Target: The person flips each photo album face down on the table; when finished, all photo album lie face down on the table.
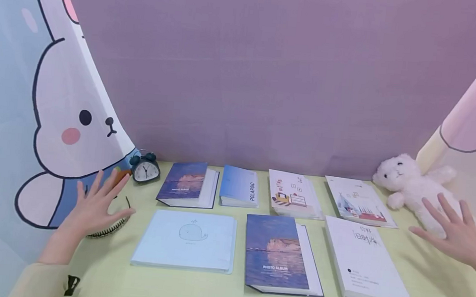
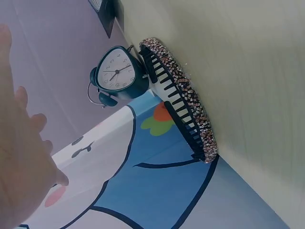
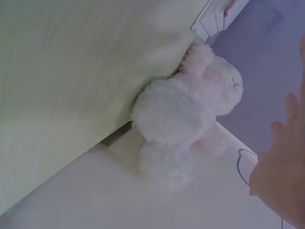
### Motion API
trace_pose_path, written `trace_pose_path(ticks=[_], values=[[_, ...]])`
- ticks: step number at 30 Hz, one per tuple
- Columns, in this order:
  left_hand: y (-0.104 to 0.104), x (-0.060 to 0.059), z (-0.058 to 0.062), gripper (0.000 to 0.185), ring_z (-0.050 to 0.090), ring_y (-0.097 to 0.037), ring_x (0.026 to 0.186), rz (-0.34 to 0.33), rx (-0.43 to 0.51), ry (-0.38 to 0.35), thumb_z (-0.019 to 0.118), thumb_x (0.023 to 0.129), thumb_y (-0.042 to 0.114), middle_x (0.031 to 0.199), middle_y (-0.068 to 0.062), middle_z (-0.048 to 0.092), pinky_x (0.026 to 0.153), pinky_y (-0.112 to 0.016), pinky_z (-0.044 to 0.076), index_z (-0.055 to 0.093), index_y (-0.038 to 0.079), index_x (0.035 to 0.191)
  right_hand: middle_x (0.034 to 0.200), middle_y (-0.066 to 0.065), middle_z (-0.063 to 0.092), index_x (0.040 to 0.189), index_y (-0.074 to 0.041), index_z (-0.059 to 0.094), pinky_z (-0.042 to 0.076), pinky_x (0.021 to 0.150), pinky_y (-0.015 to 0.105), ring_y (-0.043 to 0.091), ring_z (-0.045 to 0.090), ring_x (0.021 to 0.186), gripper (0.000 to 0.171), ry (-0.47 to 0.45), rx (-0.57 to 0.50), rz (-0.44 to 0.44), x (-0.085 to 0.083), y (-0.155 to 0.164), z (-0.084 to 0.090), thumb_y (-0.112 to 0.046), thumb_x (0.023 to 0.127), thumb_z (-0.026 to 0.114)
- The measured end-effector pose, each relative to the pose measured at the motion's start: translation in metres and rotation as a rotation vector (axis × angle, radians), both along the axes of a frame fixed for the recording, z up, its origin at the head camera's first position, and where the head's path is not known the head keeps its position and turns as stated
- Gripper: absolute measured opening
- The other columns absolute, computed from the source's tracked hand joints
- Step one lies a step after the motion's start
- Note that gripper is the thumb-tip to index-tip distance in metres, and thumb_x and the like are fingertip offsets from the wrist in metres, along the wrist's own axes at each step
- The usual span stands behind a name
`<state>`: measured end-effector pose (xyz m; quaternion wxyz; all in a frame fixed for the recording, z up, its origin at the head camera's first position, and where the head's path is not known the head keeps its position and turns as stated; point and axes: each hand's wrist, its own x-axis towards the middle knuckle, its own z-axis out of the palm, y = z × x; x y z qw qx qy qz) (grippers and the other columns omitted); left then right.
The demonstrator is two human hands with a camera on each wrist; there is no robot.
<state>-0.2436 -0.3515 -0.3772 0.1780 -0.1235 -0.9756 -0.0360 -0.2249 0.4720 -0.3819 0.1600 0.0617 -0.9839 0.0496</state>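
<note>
Both hands are raised over the table with fingers spread, holding nothing. My left hand (image 1: 94,206) hovers at the left edge, partly in front of a curved black toothed band with a sparkly beaded outer side (image 2: 183,90). Beyond that hand stands a dark green twin-bell alarm clock (image 1: 146,169). On the right, my right hand (image 1: 458,229) overlaps a white plush bear (image 1: 405,175) in the head view. Between the hands lie several albums, among them a pale blue one with a whale (image 1: 183,240), a painted-cover photo album (image 1: 277,251) and a white one (image 1: 368,266).
Along the back lie a second painted-cover album (image 1: 184,181), a blue Polaroid album (image 1: 239,186) and two white illustrated albums, one with a yellow-and-red drawing (image 1: 293,193), one with a tent drawing (image 1: 358,201). A purple cloth (image 1: 236,73) hangs behind the pale green table (image 1: 191,293).
</note>
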Motion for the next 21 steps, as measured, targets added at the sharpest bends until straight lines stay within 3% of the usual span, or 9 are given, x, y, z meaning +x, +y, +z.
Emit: trace_pose_path(ticks=[4,8,11,14,16,21], values=[[0.001,0.000,0.002,0.090,-0.018,-0.036,0.142,-0.002,0.017,-0.014,0.055,0.085,0.060,0.159,-0.009,-0.006,0.100,-0.073,-0.016,0.005,0.028,0.152,0.157,0.013,-0.003,0.152,-0.023,0.010,-0.020,0.093,0.077,0.049,-0.009,0.139,0.086,0.018,-0.036,0.020,-0.002,0.001,0.002,-0.048,0.086,0.060],[0.008,-0.004,0.007,0.079,-0.014,-0.037,0.143,-0.032,0.126,-0.043,0.054,0.089,0.053,0.158,-0.015,-0.001,0.103,-0.071,-0.013,0.016,0.022,0.152,0.151,0.027,0.020,0.150,-0.014,0.021,0.014,0.091,0.080,0.062,0.028,0.122,0.081,0.059,-0.087,0.071,-0.006,0.000,0.008,-0.039,0.086,0.064],[0.018,-0.010,0.012,0.072,-0.003,-0.044,0.142,-0.070,0.247,-0.053,0.057,0.091,0.045,0.155,-0.023,0.008,0.105,-0.072,0.001,0.029,0.009,0.147,0.139,0.035,0.035,0.146,-0.005,0.031,0.029,0.082,0.072,0.064,0.038,0.106,0.074,0.089,-0.122,0.117,-0.009,-0.003,0.012,-0.032,0.086,0.066],[0.032,-0.021,0.018,0.066,0.018,-0.049,0.137,-0.110,0.329,-0.035,0.059,0.092,0.037,0.150,-0.028,0.024,0.104,-0.070,0.019,0.037,0.000,0.142,0.128,0.037,0.045,0.136,0.003,0.042,0.031,0.086,0.068,0.060,0.041,0.107,0.062,0.111,-0.152,0.160,-0.013,-0.008,0.014,-0.026,0.087,0.066],[0.043,-0.027,0.021,0.063,0.029,-0.049,0.132,-0.114,0.365,-0.035,0.059,0.092,0.033,0.146,-0.027,0.033,0.102,-0.066,0.029,0.037,0.000,0.141,0.122,0.037,0.049,0.129,0.005,0.050,0.031,0.089,0.066,0.057,0.044,0.107,0.052,0.132,-0.159,0.186,-0.017,-0.013,0.015,-0.022,0.088,0.065],[0.077,-0.042,0.028,0.061,0.037,-0.044,0.130,-0.126,0.422,-0.067,0.055,0.095,0.037,0.143,-0.023,0.040,0.103,-0.060,0.035,0.036,0.007,0.144,0.120,0.033,0.054,0.120,0.005,0.057,0.030,0.099,0.060,0.047,0.044,0.120,0.041,0.142,-0.187,0.220,-0.026,-0.028,0.018,-0.019,0.088,0.065]])
